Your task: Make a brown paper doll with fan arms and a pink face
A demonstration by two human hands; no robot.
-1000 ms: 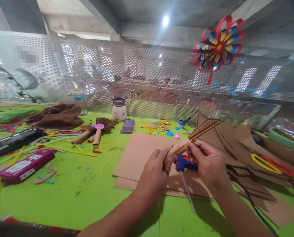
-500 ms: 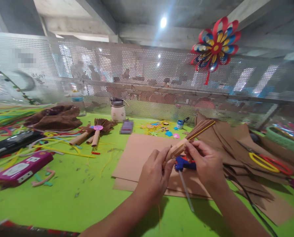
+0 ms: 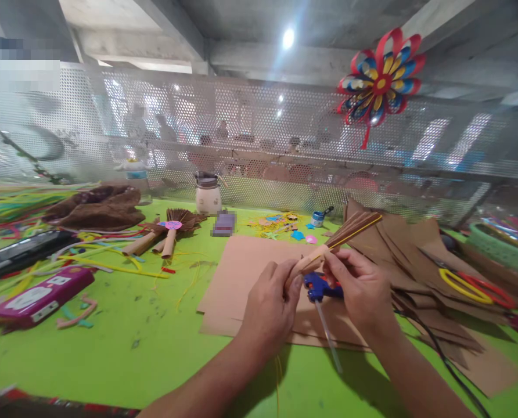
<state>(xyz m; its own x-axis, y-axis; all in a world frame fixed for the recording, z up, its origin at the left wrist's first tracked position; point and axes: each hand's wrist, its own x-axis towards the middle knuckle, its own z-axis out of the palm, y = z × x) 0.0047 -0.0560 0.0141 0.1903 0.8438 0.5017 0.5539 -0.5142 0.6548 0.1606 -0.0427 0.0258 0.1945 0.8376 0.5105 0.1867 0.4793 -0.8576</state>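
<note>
Both my hands grip a folded brown paper fan (image 3: 344, 235) on a rolled paper handle, held above the green table. My left hand (image 3: 270, 305) pinches the lower end of the handle. My right hand (image 3: 359, 287) closes its fingers round the handle's upper part, where the pleats begin. The pleated end points up and to the right. A blue glue gun (image 3: 317, 286) with a clear glue stick lies on the brown cardboard sheets (image 3: 245, 267) right under my hands.
Finished brown paper fans (image 3: 172, 223) lie at the back left beside a white jar (image 3: 209, 196). A pink case (image 3: 36, 296) and coloured strips sit at the left. Yellow-and-red scissors (image 3: 472, 287) rest on brown paper pieces (image 3: 416, 249) at the right. A perforated metal screen (image 3: 259, 133) bounds the table's far side.
My hands and the paper fan have stayed almost in place, with small shifts of the fingers on the handle. The view has moved slightly.
</note>
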